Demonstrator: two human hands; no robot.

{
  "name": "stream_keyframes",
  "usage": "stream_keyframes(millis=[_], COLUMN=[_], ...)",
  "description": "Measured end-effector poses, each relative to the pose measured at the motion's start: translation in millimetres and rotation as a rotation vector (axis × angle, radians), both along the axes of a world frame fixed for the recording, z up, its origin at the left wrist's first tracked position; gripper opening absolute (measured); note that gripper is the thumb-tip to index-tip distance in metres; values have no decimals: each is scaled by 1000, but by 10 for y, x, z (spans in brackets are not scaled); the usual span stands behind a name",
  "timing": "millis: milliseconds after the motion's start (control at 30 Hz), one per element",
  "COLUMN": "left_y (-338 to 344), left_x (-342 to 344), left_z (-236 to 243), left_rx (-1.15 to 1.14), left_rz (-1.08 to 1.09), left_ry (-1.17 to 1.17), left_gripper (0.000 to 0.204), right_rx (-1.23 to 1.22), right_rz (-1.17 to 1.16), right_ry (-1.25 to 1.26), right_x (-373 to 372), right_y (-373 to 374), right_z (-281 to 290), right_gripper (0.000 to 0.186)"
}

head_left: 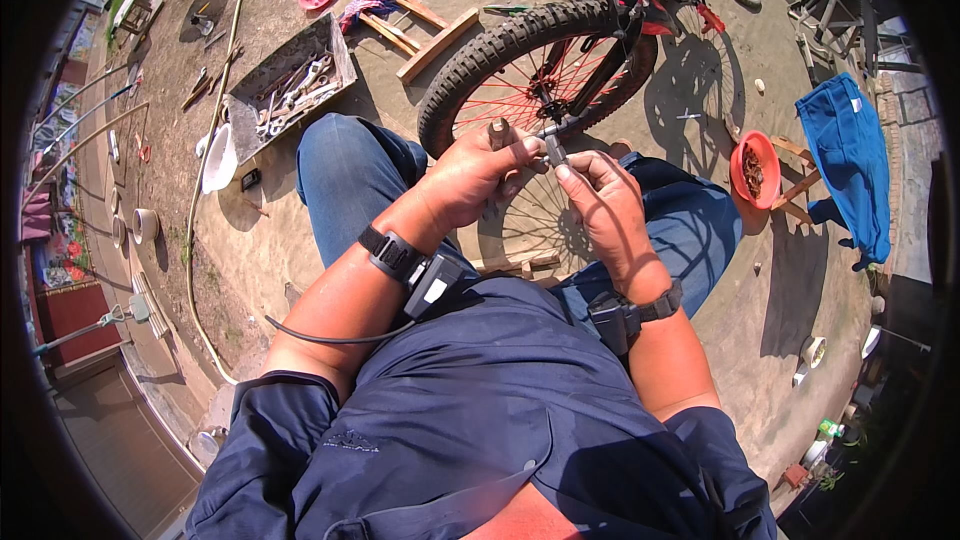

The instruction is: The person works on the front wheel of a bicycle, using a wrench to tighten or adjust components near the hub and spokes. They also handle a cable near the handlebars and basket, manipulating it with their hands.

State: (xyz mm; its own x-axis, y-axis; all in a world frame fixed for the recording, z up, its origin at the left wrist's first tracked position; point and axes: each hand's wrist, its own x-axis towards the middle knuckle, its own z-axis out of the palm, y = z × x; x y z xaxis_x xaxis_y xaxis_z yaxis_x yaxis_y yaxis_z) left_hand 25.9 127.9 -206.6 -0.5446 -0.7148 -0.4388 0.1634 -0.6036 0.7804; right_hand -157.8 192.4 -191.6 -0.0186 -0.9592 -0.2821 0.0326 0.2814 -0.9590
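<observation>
My left hand (470, 178) is closed around a short brown rod-like piece (498, 132), whose rounded end sticks up above the fist. Its thumb reaches toward a small grey T-shaped metal piece (555, 148). My right hand (606, 202) pinches that grey piece between thumb and fingers. Both hands are close together above my lap, in front of a bicycle wheel (455, 65) with a knobbly black tyre and red spokes. The lower ends of what I hold are hidden by my fingers.
Left of my knee is a metal tray (345, 70) of wrenches and tools, with a white scoop-like container (220, 162) beside it. A wooden stool frame (440, 45) lies beyond. To the right are a red bowl (738, 175) of small brown parts and blue cloth (850, 160). A hose (192, 240) runs along the left.
</observation>
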Motion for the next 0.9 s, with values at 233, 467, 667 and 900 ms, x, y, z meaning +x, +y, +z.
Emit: stream_keyframes(millis=[233,467,667,900], left_y=[45,42,44,42], left_x=[-1,0,-6,-15], left_z=[-12,-67,-42,-1], left_rx=[37,42,64,47], left_rz=[-54,-67,-63,-70], left_ry=[87,89,95,100], left_gripper=[14,13,11,10], right_rx=[-58,-61,-32,-5], right_rz=[-43,-48,-35,-46], right_ry=[77,94,65,8], right_x=[19,22,10,-6], right_y=[-9,-1,-5,-5], right_z=[18,-21,-21,53], right_gripper=[10,12,13,11])
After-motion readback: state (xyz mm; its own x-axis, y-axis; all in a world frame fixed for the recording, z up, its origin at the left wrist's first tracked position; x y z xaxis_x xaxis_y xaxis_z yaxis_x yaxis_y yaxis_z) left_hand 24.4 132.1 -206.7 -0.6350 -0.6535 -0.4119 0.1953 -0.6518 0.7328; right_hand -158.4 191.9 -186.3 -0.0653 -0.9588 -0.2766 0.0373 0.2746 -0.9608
